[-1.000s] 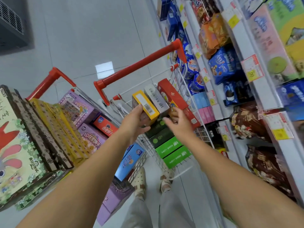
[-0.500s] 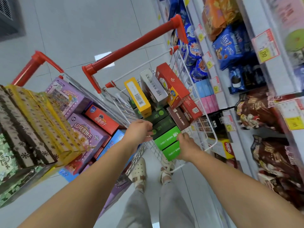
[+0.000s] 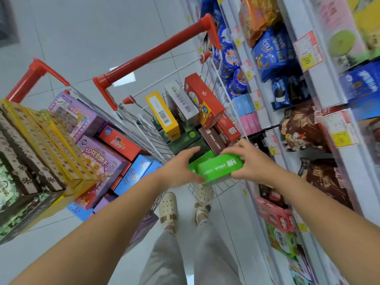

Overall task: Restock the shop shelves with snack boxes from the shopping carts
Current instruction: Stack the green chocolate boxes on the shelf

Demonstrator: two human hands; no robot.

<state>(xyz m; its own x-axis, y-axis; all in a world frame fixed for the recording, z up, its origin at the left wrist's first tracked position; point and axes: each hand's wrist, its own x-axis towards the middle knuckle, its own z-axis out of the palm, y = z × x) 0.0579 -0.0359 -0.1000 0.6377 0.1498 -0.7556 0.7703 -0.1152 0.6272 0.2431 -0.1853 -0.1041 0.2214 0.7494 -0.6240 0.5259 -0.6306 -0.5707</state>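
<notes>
Hands are both gripping a green box point(image 3: 219, 167): left hand point(image 3: 181, 167) is curling round one end, right hand point(image 3: 249, 161) is pinching the other. Box is sitting between the fingers, just over the cart point(image 3: 156, 52)'s near corner, probably hanging clear of it, though it's blurry.

Grey tiled floor point(image 3: 82, 38), 2 cream shoes point(image 3: 168, 208), grey trousers point(image 3: 170, 260)

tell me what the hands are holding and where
A green snack box: the left hand grips its left end, the right hand its right end.
</notes>
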